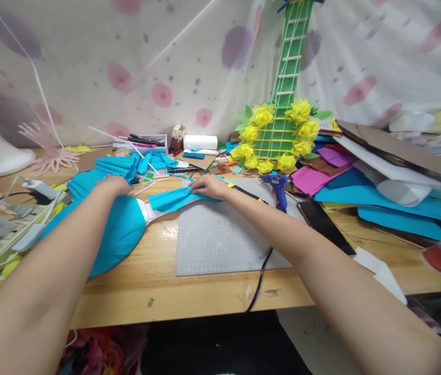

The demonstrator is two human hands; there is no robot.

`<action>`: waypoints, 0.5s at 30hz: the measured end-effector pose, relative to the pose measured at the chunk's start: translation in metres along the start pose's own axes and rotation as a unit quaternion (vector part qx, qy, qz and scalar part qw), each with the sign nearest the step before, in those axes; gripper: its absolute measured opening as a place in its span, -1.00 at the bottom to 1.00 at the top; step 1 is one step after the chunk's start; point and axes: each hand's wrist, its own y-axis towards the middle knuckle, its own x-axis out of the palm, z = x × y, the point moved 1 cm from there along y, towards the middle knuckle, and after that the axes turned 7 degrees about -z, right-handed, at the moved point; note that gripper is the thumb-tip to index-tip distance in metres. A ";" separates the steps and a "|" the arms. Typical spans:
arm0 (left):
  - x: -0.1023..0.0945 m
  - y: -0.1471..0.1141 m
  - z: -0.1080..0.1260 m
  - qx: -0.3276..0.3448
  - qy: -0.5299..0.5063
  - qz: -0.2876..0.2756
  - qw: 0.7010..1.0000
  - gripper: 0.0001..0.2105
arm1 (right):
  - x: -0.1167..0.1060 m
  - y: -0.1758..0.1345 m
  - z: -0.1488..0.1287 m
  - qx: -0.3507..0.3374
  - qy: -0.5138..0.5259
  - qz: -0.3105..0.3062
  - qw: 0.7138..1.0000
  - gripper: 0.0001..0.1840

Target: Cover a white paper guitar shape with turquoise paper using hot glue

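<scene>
A rounded piece covered in blue crepe paper lies on the left of the table, with a white narrow section leading to a long neck. Along the neck runs a blue crepe paper strip. My right hand is closed over this strip, its fingers bent down onto the paper above the mat. My left hand lies against the bunched blue crepe paper above the rounded piece. Its fingers are mostly hidden, so I cannot tell whether they grip the paper.
A grey cutting mat lies under the right forearm. Beside it are a blue glue gun with a black cord and a black phone. A green guitar model with yellow flowers stands behind. Stacked coloured paper and a power strip flank the work area.
</scene>
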 end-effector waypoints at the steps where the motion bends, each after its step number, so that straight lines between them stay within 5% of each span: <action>1: -0.005 -0.006 0.001 -0.041 0.010 -0.010 0.999 -0.46 | -0.003 0.001 -0.001 0.030 -0.001 0.046 0.999 -0.76; 3: -0.019 -0.018 0.005 -0.091 0.039 0.012 0.995 -0.46 | -0.014 0.003 -0.002 0.079 -0.018 0.148 0.986 -0.73; 6: -0.050 -0.036 0.012 -0.064 0.001 0.214 0.975 -0.51 | -0.038 0.008 0.001 0.101 -0.074 0.241 0.962 -0.67; 10: -0.091 -0.051 0.020 0.021 -0.072 0.386 0.920 -0.42 | -0.056 0.012 0.008 0.161 -0.137 0.212 0.954 -0.50; 15: -0.122 -0.058 0.033 0.056 -0.097 0.423 0.899 -0.20 | -0.040 0.018 -0.014 0.148 -0.092 0.169 0.970 -0.17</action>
